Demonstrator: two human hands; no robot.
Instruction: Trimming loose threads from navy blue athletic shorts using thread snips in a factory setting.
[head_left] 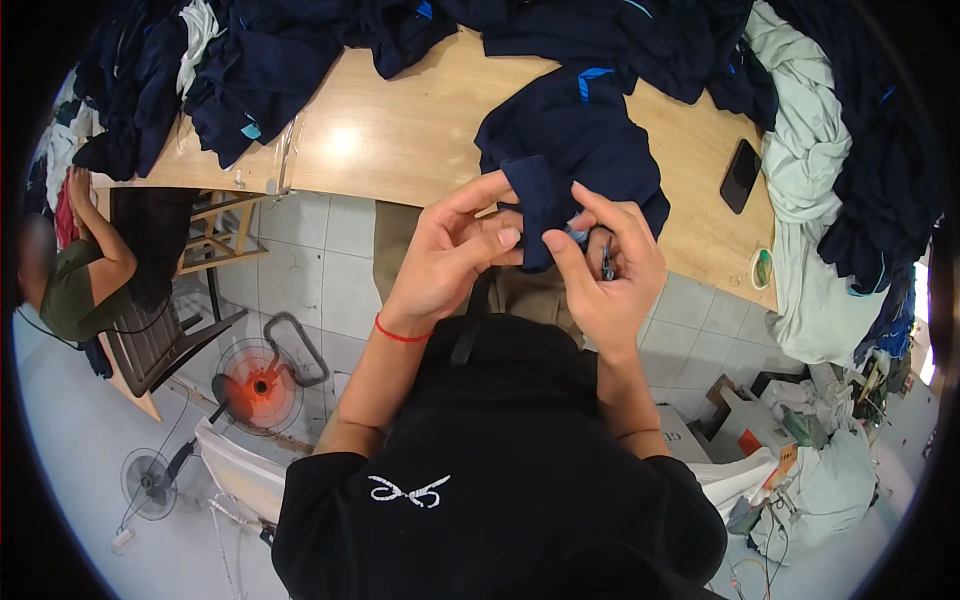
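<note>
A navy garment (pixel 590 130) lies bunched at the table's near edge, with a bright blue strip (pixel 595 82) on it. My left hand (pixel 455 245) pinches a folded band of this garment, lifted over the edge, between thumb and fingers. Just right of it, my right hand (pixel 620 265) has its fingers curled around a small dark-and-blue tool, apparently thread snips (pixel 607 262), mostly hidden in the palm. The thumb and index fingertip of that hand come up to the right side of the folded band. A light blue bit (pixel 577 234) shows between them.
Navy garments (pixel 270 70) are heaped along the far side of the wooden table (pixel 400 120). A phone (pixel 740 176) and a small round container (pixel 762 268) lie right, near pale cloth (pixel 805 130). At left are another person (pixel 75 270), a chair (pixel 160 340) and a fan (pixel 260 387).
</note>
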